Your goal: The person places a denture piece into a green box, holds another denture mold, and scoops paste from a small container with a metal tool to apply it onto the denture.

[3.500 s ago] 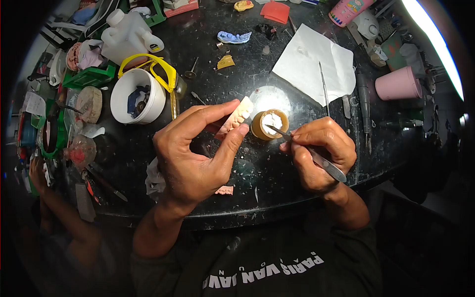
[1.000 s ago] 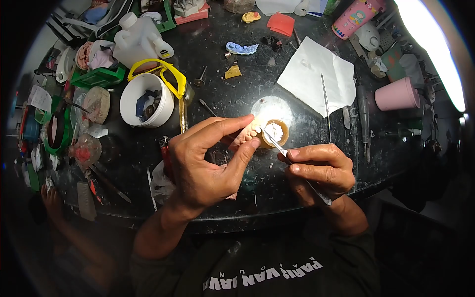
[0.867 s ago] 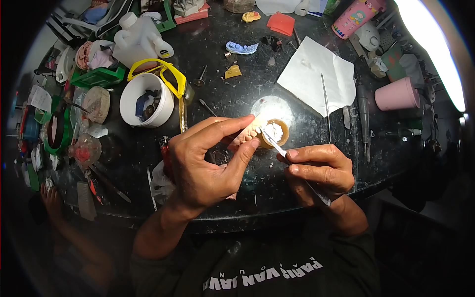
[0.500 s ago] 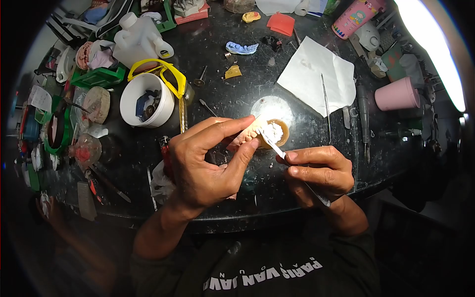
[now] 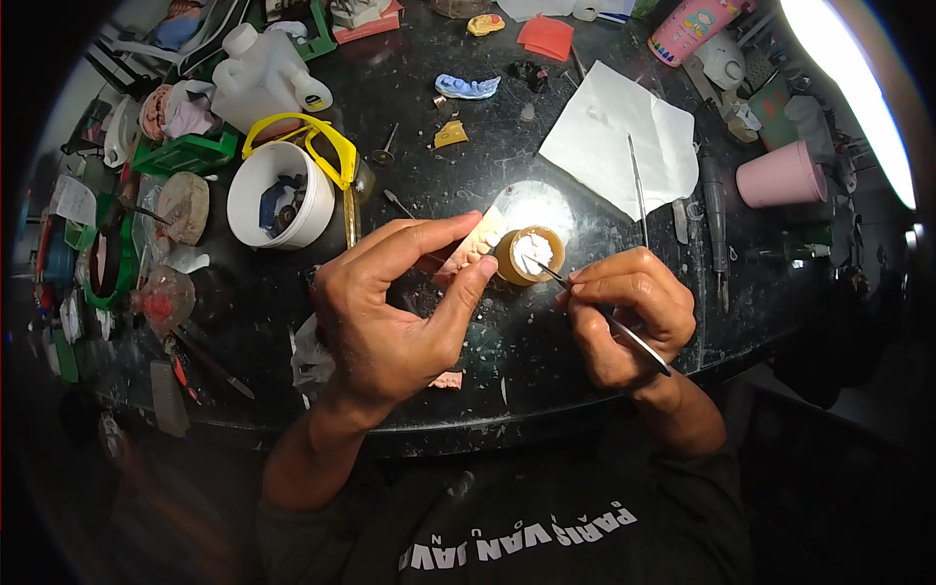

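Note:
My left hand (image 5: 390, 307) pinches a pale dental cast (image 5: 476, 244) between thumb and fingers; a row of teeth shows along its side. Just right of the cast stands a small amber cup (image 5: 513, 276) holding a white, paste-like mass (image 5: 532, 251). In my right hand (image 5: 639, 312) is a thin metal spatula (image 5: 641, 343), its handle slanting down to the right. The spatula's tip reaches into the cup at the white mass. Part of the cast is hidden behind my left fingers.
A white tub (image 5: 283, 229) with small items and yellow-framed safety glasses (image 5: 336, 156) stand at left. White paper (image 5: 624, 136) with a thin metal tool lies at upper right. A handpiece (image 5: 715, 214) and pink cup (image 5: 780, 178) sit at right. A blue dental piece (image 5: 468, 88) lies behind.
The spatula's tip has gone from the cast's teeth to the white mass in the cup, and my right hand has turned. My left hand and the cast have shifted slightly left.

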Tool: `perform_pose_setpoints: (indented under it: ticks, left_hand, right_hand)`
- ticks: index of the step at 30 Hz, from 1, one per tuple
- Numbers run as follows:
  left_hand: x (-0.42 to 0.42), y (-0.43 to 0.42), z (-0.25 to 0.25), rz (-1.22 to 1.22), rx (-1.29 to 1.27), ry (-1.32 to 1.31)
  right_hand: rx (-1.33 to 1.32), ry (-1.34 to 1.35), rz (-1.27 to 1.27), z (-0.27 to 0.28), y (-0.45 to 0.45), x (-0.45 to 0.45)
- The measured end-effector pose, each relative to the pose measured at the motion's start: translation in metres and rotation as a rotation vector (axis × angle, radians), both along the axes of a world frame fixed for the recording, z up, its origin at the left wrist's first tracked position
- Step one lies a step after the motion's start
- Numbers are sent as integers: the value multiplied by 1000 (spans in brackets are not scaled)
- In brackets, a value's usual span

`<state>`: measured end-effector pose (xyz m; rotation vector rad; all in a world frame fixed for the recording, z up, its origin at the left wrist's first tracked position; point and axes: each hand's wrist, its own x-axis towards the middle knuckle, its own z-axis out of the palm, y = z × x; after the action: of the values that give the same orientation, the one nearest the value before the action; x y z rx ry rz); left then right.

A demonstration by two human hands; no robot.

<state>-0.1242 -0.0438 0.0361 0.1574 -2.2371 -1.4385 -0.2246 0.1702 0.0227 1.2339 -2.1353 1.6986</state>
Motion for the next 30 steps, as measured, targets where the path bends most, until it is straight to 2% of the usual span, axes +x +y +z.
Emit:
perform_pose_setpoints:
  ticks: [7,10,30]
  left_hand:
    - [-1,1,-1,-19,2,19]
    - [-2,2,-1,-41,1,41]
    - [-2,2,1,-56,-6,56]
  right_hand:
    - [-141,162,74,-4,3,2]
    - [-131,182,151,-3,7,2]
    - [-58,194,241,-1,8,-1]
